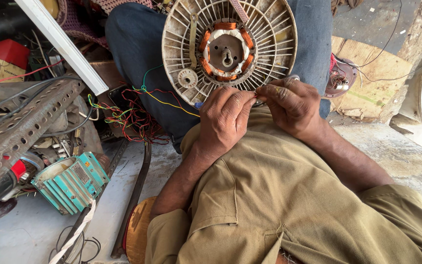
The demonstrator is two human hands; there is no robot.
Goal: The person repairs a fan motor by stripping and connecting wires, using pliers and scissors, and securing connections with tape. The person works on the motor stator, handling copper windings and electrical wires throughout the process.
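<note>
A round off-white fan motor housing (269, 29) with radial ribs rests against my knees, copper windings (226, 25) ringing its grey hub. My left hand (223, 117) and my right hand (291, 105) meet at the housing's lower rim, fingertips pinched together on a thin wire end (256, 94). Yellow, green and red leads (162, 100) trail from the rim off to the left. What lies between the fingertips is mostly hidden by the fingers.
A teal finned motor casing (72, 181) lies at lower left beside a perforated steel angle bar (25, 124). A tangle of coloured wires (128, 117) lies by my knee. A white strip (62, 44) slants at upper left. A small wound part (340, 78) sits on wooden boards (377, 73) at right.
</note>
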